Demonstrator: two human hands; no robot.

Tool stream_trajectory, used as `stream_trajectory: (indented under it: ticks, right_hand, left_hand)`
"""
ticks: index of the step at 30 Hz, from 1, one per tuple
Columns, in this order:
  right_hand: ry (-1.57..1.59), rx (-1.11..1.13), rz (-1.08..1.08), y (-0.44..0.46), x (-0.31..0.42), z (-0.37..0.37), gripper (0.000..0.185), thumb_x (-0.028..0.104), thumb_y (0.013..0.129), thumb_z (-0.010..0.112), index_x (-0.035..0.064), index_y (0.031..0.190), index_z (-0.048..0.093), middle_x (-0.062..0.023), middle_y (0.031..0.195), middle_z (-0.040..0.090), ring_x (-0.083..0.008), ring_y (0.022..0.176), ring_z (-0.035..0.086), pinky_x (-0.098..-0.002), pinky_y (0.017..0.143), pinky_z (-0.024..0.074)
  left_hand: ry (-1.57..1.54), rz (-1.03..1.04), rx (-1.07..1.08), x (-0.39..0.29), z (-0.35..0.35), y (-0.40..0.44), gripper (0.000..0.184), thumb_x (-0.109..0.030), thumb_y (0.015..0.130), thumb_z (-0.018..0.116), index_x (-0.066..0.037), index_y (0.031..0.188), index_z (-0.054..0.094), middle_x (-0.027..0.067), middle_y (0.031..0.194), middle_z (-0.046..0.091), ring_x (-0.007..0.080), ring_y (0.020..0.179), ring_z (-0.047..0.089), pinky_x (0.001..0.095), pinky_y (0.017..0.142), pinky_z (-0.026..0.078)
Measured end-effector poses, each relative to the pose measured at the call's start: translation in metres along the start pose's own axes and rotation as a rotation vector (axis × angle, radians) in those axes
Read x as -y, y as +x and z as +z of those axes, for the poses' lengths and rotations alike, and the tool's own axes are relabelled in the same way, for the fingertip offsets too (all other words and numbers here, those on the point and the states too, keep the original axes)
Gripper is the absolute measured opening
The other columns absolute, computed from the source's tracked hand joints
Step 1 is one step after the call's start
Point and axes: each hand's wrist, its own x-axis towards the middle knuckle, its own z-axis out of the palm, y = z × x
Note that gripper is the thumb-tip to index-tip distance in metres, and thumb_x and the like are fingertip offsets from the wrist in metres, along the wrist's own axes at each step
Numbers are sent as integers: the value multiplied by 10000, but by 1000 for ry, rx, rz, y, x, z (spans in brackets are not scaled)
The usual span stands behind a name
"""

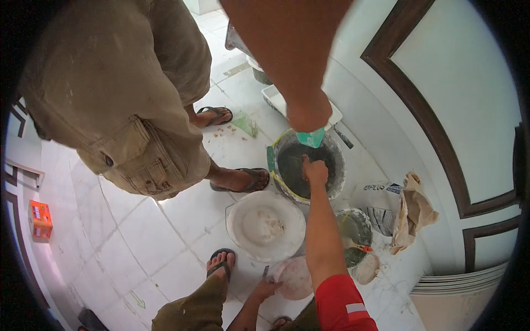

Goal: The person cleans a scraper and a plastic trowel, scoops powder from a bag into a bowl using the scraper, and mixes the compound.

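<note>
My right hand (316,170), at the end of a red sleeve, reaches over a bucket (341,185) with dark grey contents. Its fingers are curled, and whatever they hold is hidden. Low in the view, my left hand (266,289) grips the edge of a round pinkish bowl (294,277); a thin dark strip (266,271) stands beside its fingers. From above, another person's hand (310,115) holds a green object (311,138) over the same bucket. A whitish basin (266,226) with residue inside sits between my left hand and the bucket.
The other person stands at upper left in brown shorts (121,94) and sandals. A smaller bucket (353,223) with a red-marked brush, a torn paper bag (411,212) and a white tray (273,98) surround the bucket. An orange box (40,220) is at far left. Panelled wall (386,116) borders the right.
</note>
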Motion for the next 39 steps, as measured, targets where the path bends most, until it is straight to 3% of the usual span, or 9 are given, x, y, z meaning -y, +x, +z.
stream_trajectory:
  ticks: [2,8,11,24,28,31,35,37,39]
  right_hand:
    - [50,-49,2,13,-9,13,623,515,882,688,-78,1067,732,-290,1080,734,-425,1046,718,-474,921,556]
    - [-153,-3,-209,19,-36,19,444,393,851,709,-47,862,769,-261,968,754,-385,974,742,-462,892,564]
    - [-94,174,-254,-1,-33,-7,442,367,812,770,-22,1019,732,-290,1083,726,-442,1044,708,-493,932,556]
    - [59,-168,-649,-52,-48,-65,203,212,823,730,15,868,751,-202,891,741,-402,862,712,-454,833,551]
    - [187,-262,-615,-48,-54,-74,255,236,814,746,-13,867,754,-205,843,741,-379,814,711,-473,762,532]
    - [338,-6,-376,-72,-42,-105,289,240,875,726,-20,748,726,-199,765,734,-333,722,717,-467,739,542]
    - [365,-187,-480,-55,-64,-103,286,215,885,714,-11,709,720,-155,699,719,-267,635,693,-433,683,535]
    - [442,-69,-454,-77,-54,-128,254,191,879,707,-12,729,737,-124,668,708,-222,604,677,-390,667,535]
    - [494,-60,-484,-69,-56,-132,244,182,877,705,-18,740,736,-120,661,706,-218,603,675,-386,659,536]
  left_hand:
    - [-450,-146,-197,-15,8,-8,782,-424,867,819,28,1432,521,188,1322,621,278,1119,652,408,865,588]
    - [-353,-136,-184,-10,9,1,746,-414,861,826,-10,1423,547,173,1213,674,260,970,686,407,799,598]
    - [-391,-128,-296,-34,13,-13,550,-315,862,809,55,1231,637,106,1007,690,179,783,623,335,668,525]
    - [-626,-44,-365,-30,36,-22,599,-213,795,833,31,1298,616,116,1099,704,203,921,657,326,810,536]
    - [-415,48,-327,-44,18,-31,574,-304,791,810,12,1246,659,157,1134,710,220,977,670,335,856,539]
    - [-171,17,-232,-95,-9,-79,681,-394,746,817,25,1257,653,195,1118,725,261,964,698,351,853,549]
    - [226,197,-423,-85,-20,-76,730,-430,717,810,39,1255,655,231,1090,741,329,957,721,398,862,556]
    - [372,-2,-195,-123,-44,-117,683,-428,750,779,43,1234,671,255,1122,735,369,1001,718,424,908,545]
    - [347,13,-278,-161,-57,-159,659,-418,769,766,41,1232,676,257,1153,725,363,1035,709,418,932,534]
